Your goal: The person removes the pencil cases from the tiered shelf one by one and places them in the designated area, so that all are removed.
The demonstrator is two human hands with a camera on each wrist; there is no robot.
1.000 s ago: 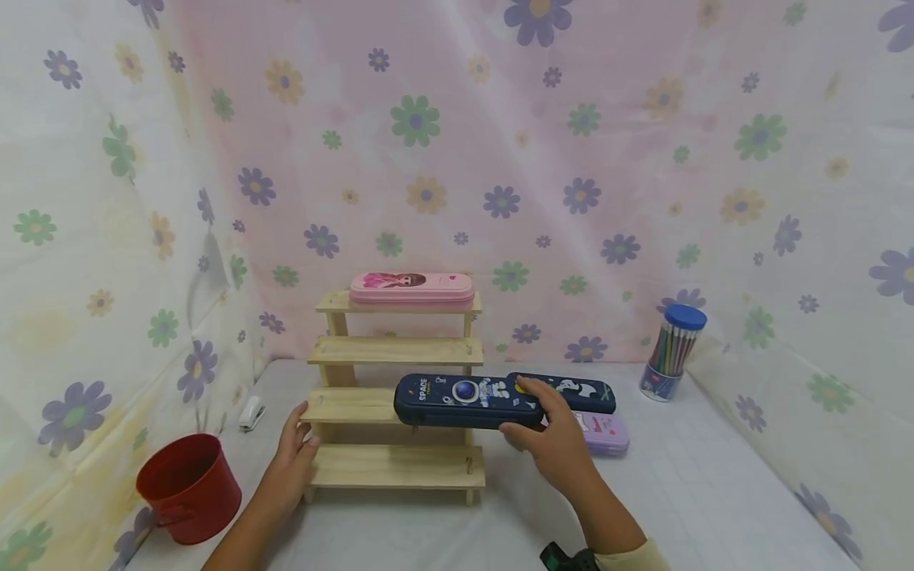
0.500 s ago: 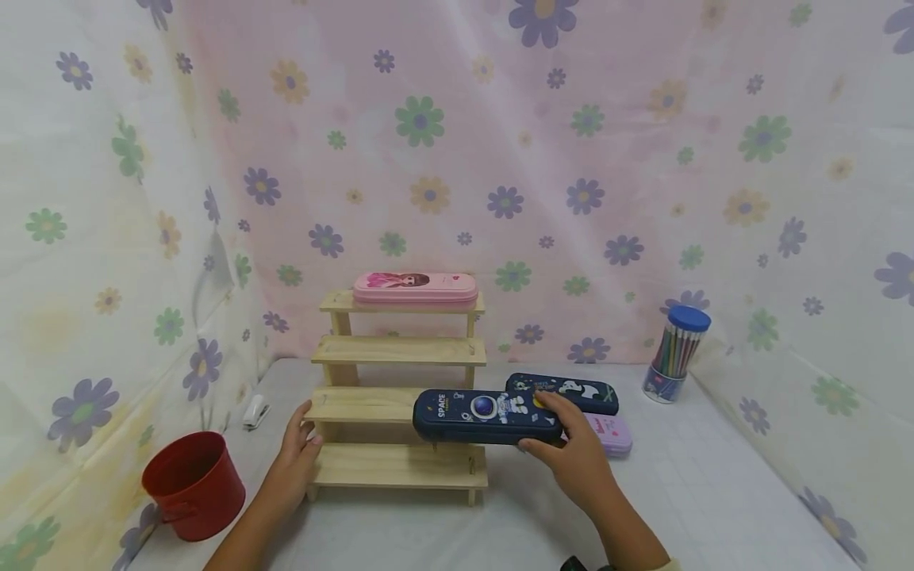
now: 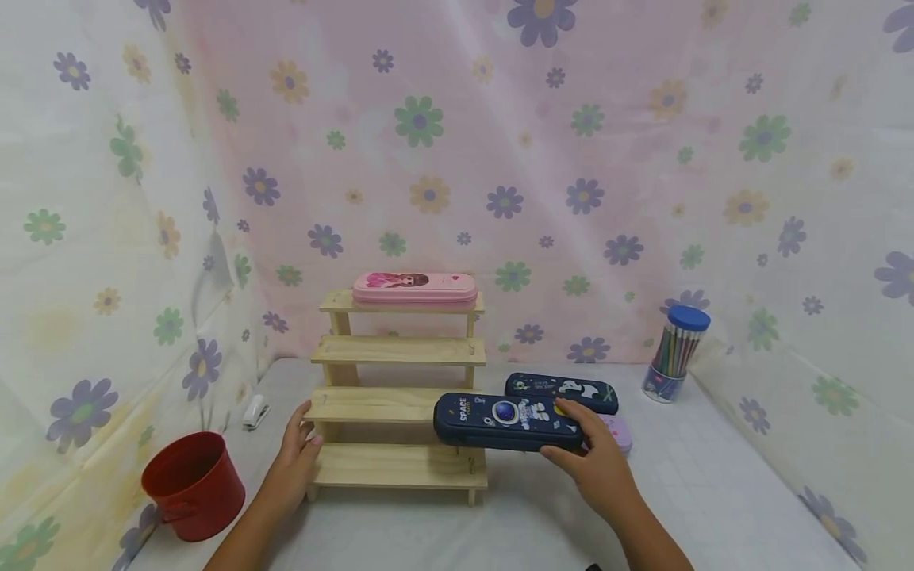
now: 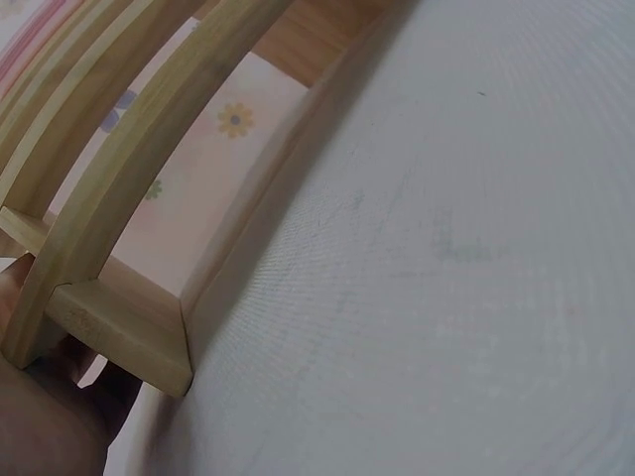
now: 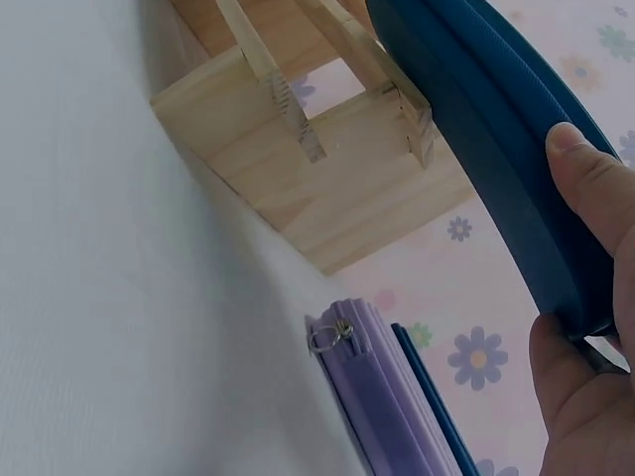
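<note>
A navy pencil case (image 3: 508, 423) with a space print is held at its right end by my right hand (image 3: 596, 452), thumb at the near side and fingers over the far side. It hovers in front of the stepped wooden shelf (image 3: 400, 466), overlapping its lower right steps in the head view. The right wrist view shows the case's blue side (image 5: 496, 149) with the thumb against it. My left hand (image 3: 291, 460) grips the shelf's left side; in the left wrist view the fingers are partly hidden behind the wood. A pink pencil case (image 3: 416, 290) lies on the top step.
Right of the shelf lie a navy panda pencil case (image 3: 560, 393) and a purple pencil case (image 5: 387, 397), partly hidden by my right hand in the head view. A pencil tub (image 3: 674, 353) stands back right. At left are a red bucket (image 3: 194, 488) and a white stapler (image 3: 255, 412).
My right hand has moved right and slightly down with the space pencil case, away from the shelf's third step. The left hand stays at the shelf's side.
</note>
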